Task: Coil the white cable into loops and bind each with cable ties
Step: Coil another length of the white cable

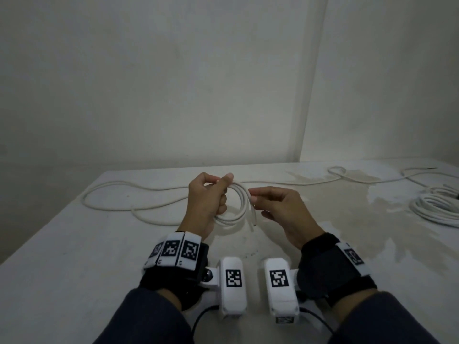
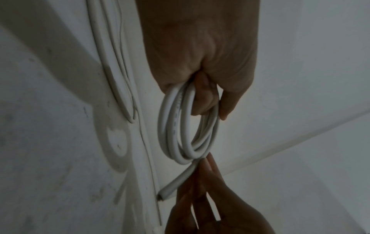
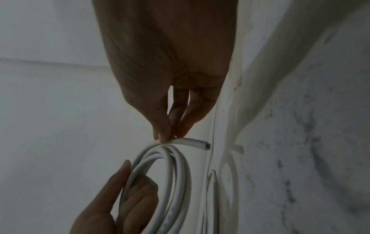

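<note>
Coil (image 1: 236, 207) of white cable sat above the table (image 1: 74, 244), left hand (image 1: 203, 202) gripping its turns, right hand (image 1: 278, 207) pinching the cut end (image 3: 198, 143). No tie visible on it. Likely risk: releasing that end to fetch a tie would let stiff turns spring open; the trailing cable (image 1: 139, 187) could drag too.

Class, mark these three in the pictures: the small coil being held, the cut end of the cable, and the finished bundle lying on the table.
small coil (image 2: 180, 126): left wrist view, on the left strands of the loops.
cut end (image 3: 202, 143): right wrist view, on the short free stub.
finished bundle (image 1: 437, 207): head view, on its near windings.
</note>
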Action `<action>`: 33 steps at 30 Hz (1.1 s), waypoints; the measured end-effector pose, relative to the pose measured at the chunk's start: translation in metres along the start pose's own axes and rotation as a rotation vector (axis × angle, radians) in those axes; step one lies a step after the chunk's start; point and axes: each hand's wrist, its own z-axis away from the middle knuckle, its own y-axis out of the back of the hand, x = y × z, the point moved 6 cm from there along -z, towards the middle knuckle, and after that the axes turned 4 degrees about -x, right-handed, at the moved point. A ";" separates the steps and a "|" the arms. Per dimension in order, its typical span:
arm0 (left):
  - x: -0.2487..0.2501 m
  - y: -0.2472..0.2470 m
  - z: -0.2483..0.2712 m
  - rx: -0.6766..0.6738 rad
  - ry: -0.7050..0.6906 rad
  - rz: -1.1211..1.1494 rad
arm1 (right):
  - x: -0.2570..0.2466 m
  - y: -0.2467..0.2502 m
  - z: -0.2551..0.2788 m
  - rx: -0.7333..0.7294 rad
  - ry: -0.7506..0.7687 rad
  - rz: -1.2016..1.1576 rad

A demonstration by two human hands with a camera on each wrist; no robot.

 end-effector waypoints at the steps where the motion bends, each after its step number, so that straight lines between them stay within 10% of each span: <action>1: -0.001 -0.001 0.000 -0.001 0.000 0.015 | 0.000 0.000 0.000 0.002 -0.006 0.002; 33: -0.012 -0.016 0.012 0.128 -0.028 0.306 | -0.002 -0.008 0.008 -0.019 -0.030 -0.306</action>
